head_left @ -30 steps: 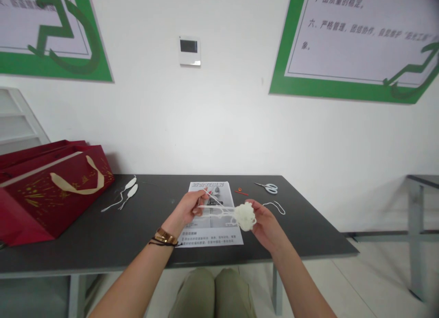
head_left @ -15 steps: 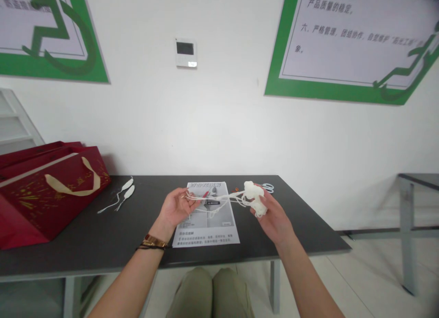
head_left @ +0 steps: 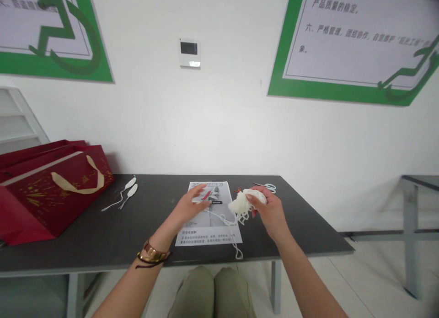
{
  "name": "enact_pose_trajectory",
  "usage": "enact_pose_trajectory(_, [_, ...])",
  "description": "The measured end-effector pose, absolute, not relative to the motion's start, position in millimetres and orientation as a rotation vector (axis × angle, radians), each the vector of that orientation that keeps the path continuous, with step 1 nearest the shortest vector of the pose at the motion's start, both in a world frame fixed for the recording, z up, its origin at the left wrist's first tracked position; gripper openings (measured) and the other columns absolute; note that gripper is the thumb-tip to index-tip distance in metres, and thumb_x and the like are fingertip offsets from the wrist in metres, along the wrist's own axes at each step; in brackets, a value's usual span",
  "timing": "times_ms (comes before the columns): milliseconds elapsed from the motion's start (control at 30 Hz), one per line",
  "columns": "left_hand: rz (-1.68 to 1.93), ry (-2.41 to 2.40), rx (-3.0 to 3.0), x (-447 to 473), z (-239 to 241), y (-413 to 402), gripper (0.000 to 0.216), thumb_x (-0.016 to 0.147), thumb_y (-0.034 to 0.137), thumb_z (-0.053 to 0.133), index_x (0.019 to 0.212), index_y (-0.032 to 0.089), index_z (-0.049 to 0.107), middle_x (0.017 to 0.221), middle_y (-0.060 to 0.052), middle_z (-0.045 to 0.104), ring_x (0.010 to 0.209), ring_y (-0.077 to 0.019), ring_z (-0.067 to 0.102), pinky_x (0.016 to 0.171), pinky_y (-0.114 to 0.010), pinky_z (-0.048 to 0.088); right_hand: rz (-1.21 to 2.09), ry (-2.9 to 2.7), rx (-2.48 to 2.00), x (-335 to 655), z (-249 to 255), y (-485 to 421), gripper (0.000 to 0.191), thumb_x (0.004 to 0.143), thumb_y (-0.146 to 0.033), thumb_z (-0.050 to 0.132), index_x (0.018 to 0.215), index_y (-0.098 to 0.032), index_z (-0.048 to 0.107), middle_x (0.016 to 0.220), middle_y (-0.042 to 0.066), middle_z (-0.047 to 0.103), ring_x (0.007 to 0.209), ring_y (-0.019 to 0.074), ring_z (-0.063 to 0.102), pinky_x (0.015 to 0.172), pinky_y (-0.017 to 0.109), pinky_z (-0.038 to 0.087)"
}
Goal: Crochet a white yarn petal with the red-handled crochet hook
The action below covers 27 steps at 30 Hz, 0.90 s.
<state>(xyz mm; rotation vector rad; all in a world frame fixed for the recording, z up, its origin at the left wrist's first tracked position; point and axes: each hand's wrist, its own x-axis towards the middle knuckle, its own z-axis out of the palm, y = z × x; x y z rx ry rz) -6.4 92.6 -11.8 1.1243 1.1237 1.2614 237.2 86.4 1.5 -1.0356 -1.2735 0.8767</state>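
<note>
Right fingers (head_left: 255, 202) round white yarn (head_left: 243, 201), scissors (head_left: 269, 185) behind, paper (head_left: 206, 236) below

White yarn bundle (head_left: 242, 202) partly covered by right hand (head_left: 270, 207). Printed sheet (head_left: 202, 223) was overlapped by left hand (head_left: 188, 207); lower text (head_left: 206, 238) was too small to be read. Red bag (head_left: 63, 194) was cut off by left edge.

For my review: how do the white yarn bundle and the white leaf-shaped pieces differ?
The white yarn bundle is held in the right hand; the two white leaf-shaped pieces lie on the dark tabletop. The bundle is bulky and irregular, the pieces slim and tapered. Both are white.
</note>
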Motion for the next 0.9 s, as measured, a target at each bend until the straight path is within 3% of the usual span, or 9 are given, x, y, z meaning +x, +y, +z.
enact_pose_trajectory(200, [1.16, 1.093, 1.282, 53, -17, 85, 0.026, 0.091, 0.028, 0.056, 0.115, 0.019, 0.059, 0.119, -0.009, 0.061, 0.096, -0.0219, 0.062, 0.082, -0.042, 0.054, 0.864, -1.372, -1.034, 206, 16, 85, 0.026, 0.068, -0.042, 0.075, 0.082, -0.022, 0.068, 0.058, -0.002, 0.06, 0.046, 0.0135, 0.049, 0.043, 0.026, 0.039])
enact_pose_trajectory(300, [1.174, 1.2, 1.2, 40, -17, 97, 0.032, 0.09, 0.029, 0.059, 0.118, 0.016, 0.058, 0.119, -0.009, 0.061, 0.097, -0.0233, 0.063, 0.079, -0.043, 0.054, 0.842, -1.384, -1.053, 213, 17, 89, 0.024, 0.066, -0.04, 0.078, 0.079, -0.021, 0.069, 0.065, -0.001, 0.062, 0.055, 0.0139, 0.05, 0.05, 0.026, 0.04])
enact_pose_trajectory(500, [1.246, 1.273, 1.052, -11, -11, 115, 0.033, 0.089, 0.03, 0.059, 0.119, 0.017, 0.058, 0.123, -0.009, 0.059, 0.099, -0.0244, 0.061, 0.079, -0.042, 0.054, 1.014, -1.363, -1.084, 247, 11, 100, 0.03, 0.066, -0.041, 0.077, 0.085, -0.018, 0.071, 0.064, -0.002, 0.064, 0.045, 0.0099, 0.044, 0.042, 0.024, 0.033])
enact_pose_trajectory(600, [1.203, 1.225, 1.037, -24, -9, 117, 0.033, 0.09, 0.03, 0.059, 0.12, 0.017, 0.057, 0.122, -0.01, 0.059, 0.099, -0.0238, 0.062, 0.08, -0.043, 0.054, 1.126, -1.375, -1.055, 258, 16, 102, 0.032, 0.063, -0.035, 0.081, 0.088, -0.017, 0.073, 0.077, 0.003, 0.071, 0.057, 0.0137, 0.056, 0.048, 0.024, 0.041])
enact_pose_trajectory(733, [1.104, 1.138, 1.054, -35, -11, 119, 0.033, 0.09, 0.03, 0.058, 0.12, 0.016, 0.056, 0.12, -0.01, 0.06, 0.099, -0.0237, 0.062, 0.081, -0.044, 0.054, 1.297, -1.386, -1.004, 267, 24, 102, 0.024, 0.067, -0.034, 0.079, 0.08, -0.014, 0.075, 0.078, 0.007, 0.074, 0.072, 0.0182, 0.064, 0.066, 0.029, 0.051])
enact_pose_trajectory(900, [1.044, 1.101, 1.161, -42, -14, 119, 0.032, 0.09, 0.03, 0.058, 0.118, 0.016, 0.058, 0.12, -0.009, 0.06, 0.098, -0.0242, 0.062, 0.08, -0.043, 0.054, 1.432, -1.303, -0.909, 269, 18, 103, 0.031, 0.073, -0.04, 0.074, 0.097, -0.022, 0.068, 0.093, 0.005, 0.072, 0.079, 0.0209, 0.066, 0.058, 0.034, 0.059])
